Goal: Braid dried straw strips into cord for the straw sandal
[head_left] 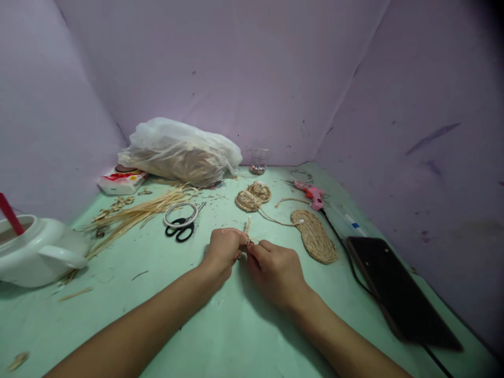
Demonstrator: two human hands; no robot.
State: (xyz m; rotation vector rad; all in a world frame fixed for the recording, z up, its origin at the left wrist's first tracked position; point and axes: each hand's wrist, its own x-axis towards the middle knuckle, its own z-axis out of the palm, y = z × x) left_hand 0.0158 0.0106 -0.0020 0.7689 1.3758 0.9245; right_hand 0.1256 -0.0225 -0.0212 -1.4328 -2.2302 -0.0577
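My left hand (223,250) and my right hand (274,269) meet at the middle of the green table (236,325), fingers pinched together on a short piece of straw braid (248,227) that sticks up between them. Both hands are closed on it. Just to the right lies a flat oval mat of coiled braid (314,235), with a loose braid strand (271,218) running from it toward a small coiled bundle (253,197) behind the hands.
Black scissors (180,229) with a white ring (180,214) lie left of the hands, beside loose straw stalks (134,215). A white pot (39,252) stands at far left, a plastic bag (181,152) at the back. A pink glue gun (311,193) and dark phone (397,289) are on the right.
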